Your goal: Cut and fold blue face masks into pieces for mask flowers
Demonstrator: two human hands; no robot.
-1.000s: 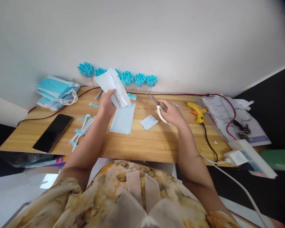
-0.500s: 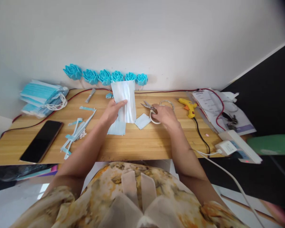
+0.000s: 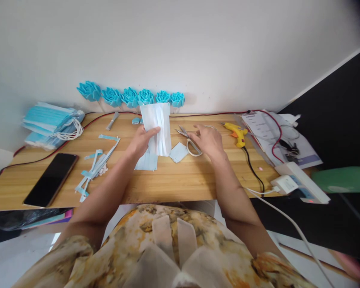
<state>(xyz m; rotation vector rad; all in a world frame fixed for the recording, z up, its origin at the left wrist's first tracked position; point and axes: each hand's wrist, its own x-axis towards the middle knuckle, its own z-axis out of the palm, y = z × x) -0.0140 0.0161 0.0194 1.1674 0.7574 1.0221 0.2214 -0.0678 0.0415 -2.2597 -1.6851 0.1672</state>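
Observation:
My left hand (image 3: 140, 142) pinches a pale, pleated face mask sheet (image 3: 156, 120) between thumb and fingers, holding it up over the table. Beneath it lies another light-blue mask piece (image 3: 147, 163). My right hand (image 3: 208, 139) is over the scissors (image 3: 195, 149), with its fingers apart around their pivot and far handle. The blades point left and one white handle loop shows in full; the other is partly hidden by the hand. Between the two hands a small light-blue cut piece (image 3: 179, 153) lies flat.
Several blue flowers (image 3: 129, 97) stand along the wall. At left are stacked masks (image 3: 49, 120), cut strips (image 3: 93, 172) and a phone (image 3: 51, 179). To the right lie a yellow glue gun (image 3: 236, 134), papers (image 3: 264, 132) and a power strip (image 3: 306, 188). A red-black cable (image 3: 204, 115) runs along the back.
My right hand has loosened from the scissors and shifted slightly right and up, baring the near handle loop. My left hand keeps the mask sheet in nearly the same place.

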